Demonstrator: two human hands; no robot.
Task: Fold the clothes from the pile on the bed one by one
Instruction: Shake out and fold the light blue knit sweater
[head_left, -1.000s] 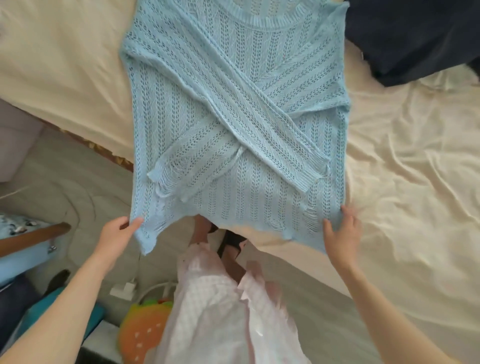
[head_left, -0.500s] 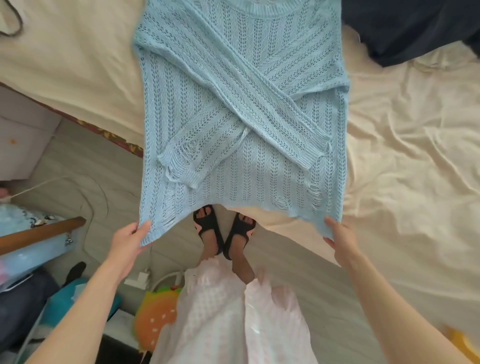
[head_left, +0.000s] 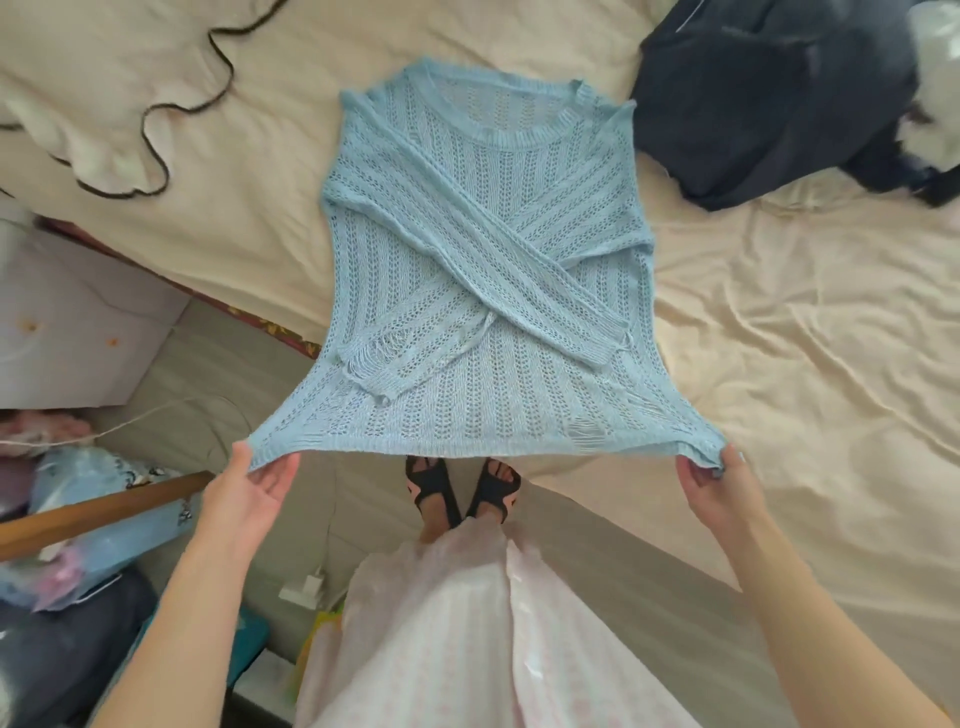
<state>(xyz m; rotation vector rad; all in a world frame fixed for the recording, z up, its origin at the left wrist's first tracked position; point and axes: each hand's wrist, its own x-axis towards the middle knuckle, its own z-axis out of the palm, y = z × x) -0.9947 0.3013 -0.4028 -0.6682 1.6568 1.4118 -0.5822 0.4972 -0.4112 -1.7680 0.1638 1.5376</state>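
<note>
A light blue open-knit sweater (head_left: 483, 291) lies on the cream bed sheet (head_left: 779, 338), neckline away from me, both sleeves crossed over its front. Its hem hangs past the bed's corner, stretched wide. My left hand (head_left: 249, 493) pinches the hem's left corner between thumb and fingers. My right hand (head_left: 717, 488) pinches the hem's right corner. A dark navy garment (head_left: 769, 98) lies bunched at the back right of the bed.
A cream ruffled piece with dark trim (head_left: 130, 104) lies at the back left. Left of the bed stand a white cabinet (head_left: 67, 322), a wooden rail (head_left: 104, 509) and bags of cloth. My sandalled feet (head_left: 462, 488) stand on the grey floor.
The view has pulled back, so the whole sweater now shows. Both hands have pulled the hem corners further apart and toward me, stretching the hem wide.
</note>
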